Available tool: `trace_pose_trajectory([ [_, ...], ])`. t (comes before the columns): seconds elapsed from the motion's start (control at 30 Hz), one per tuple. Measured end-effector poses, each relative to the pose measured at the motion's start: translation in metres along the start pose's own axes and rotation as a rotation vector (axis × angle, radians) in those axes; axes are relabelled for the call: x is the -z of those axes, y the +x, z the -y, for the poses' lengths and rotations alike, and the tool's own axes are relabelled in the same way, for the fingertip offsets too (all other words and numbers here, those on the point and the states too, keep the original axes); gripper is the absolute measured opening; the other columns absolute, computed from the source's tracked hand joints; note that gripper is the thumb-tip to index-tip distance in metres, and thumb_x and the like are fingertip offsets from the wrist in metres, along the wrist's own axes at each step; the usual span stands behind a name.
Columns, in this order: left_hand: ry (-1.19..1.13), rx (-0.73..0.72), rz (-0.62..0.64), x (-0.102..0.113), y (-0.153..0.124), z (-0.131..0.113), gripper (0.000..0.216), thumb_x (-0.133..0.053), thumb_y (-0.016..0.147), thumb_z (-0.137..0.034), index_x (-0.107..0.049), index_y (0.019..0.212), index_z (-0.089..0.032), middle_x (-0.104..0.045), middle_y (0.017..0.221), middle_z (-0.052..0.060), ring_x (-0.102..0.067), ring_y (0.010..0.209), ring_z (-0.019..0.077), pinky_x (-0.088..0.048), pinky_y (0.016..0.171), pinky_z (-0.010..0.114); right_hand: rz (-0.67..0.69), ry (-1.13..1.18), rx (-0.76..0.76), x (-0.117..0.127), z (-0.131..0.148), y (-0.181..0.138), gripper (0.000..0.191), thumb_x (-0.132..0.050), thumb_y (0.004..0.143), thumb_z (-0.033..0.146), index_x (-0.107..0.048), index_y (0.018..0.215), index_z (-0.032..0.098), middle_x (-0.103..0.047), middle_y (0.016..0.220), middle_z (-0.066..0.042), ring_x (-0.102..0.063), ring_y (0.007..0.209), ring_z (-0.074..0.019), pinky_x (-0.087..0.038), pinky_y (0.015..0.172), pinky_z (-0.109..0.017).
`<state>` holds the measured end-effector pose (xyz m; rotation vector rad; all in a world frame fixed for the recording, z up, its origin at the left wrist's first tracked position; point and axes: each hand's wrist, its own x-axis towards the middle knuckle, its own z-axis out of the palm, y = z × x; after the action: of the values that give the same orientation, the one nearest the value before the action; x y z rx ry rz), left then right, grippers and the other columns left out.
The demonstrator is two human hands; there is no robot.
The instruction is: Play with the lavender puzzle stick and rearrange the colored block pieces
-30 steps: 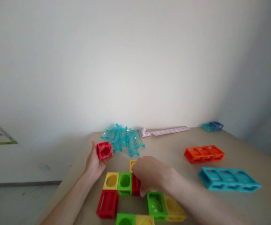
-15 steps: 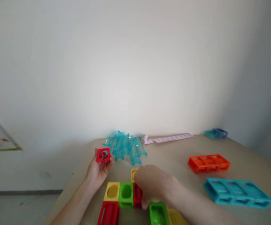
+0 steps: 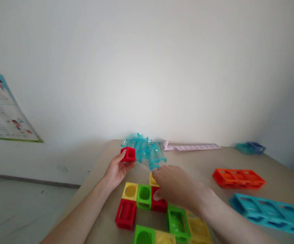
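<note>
My left hand [image 3: 117, 171] is raised over the table's left side, its fingers and thumb closed around a small hollow red cube block [image 3: 129, 154]. My right hand [image 3: 176, 184] is lower, over the group of joined blocks, with its fingers curled. Its thumb lies over a red block [image 3: 160, 204], and its fingertips are by a yellow block [image 3: 153, 180] at the back. What the curled fingers grip is hidden. Left of the red block are a green block [image 3: 144, 193] and a yellow block with a round hole [image 3: 130, 191]. A longer red block [image 3: 126, 214] adjoins them in front.
Clear teal track pieces [image 3: 143, 149] lie behind my left hand. A lilac strip [image 3: 195, 147] runs along the wall. To the right lie an orange three-cell block [image 3: 238, 178] and a blue three-cell block [image 3: 270, 211]. More green blocks [image 3: 178, 222] stand near the front.
My left hand has turned the red cube, so another side faces me. My right thumb has shifted from the red block's front onto it. The view has tilted down and left, showing more blocks.
</note>
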<state>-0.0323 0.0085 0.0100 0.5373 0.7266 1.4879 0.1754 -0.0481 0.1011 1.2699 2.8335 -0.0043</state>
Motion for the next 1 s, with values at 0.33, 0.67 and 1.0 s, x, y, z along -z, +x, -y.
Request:
trace_pose_trajectory([
  [0.33,0.277,0.018,0.239,0.0,-0.015,0.013,0.029,-0.06,0.081,-0.043,-0.063,0.079,-0.014,-0.065,0.054,0.002,-0.058,0.037,0.0137,-0.041,0.032,0.019,-0.073,0.11,0.306,-0.049,0.075,0.016,0.025,-0.063,0.08,0.038,-0.065,0.088,0.014,-0.07,0.081,-0.009,-0.068,0.068,-0.025,-0.053,0.052,-0.032],
  [0.67,0.545,-0.076,0.342,-0.005,-0.028,0.022,0.028,-0.062,0.079,-0.043,-0.062,0.076,-0.015,-0.052,0.043,-0.004,-0.041,0.029,0.005,-0.023,0.03,0.015,-0.268,0.058,0.317,-0.075,0.08,0.021,0.006,-0.058,0.082,0.019,-0.06,0.085,0.014,-0.067,0.077,-0.005,-0.065,0.062,-0.0197,-0.043,0.04,-0.026],
  [1.0,0.589,-0.097,0.313,-0.004,-0.03,0.023,0.025,-0.065,0.077,-0.039,-0.069,0.081,-0.014,-0.054,0.044,-0.003,-0.038,0.028,0.0036,-0.023,0.029,0.014,-0.348,0.046,0.438,-0.078,0.079,0.017,0.008,-0.052,0.086,0.017,-0.057,0.087,0.011,-0.062,0.074,-0.005,-0.058,0.058,-0.017,-0.034,0.033,-0.026],
])
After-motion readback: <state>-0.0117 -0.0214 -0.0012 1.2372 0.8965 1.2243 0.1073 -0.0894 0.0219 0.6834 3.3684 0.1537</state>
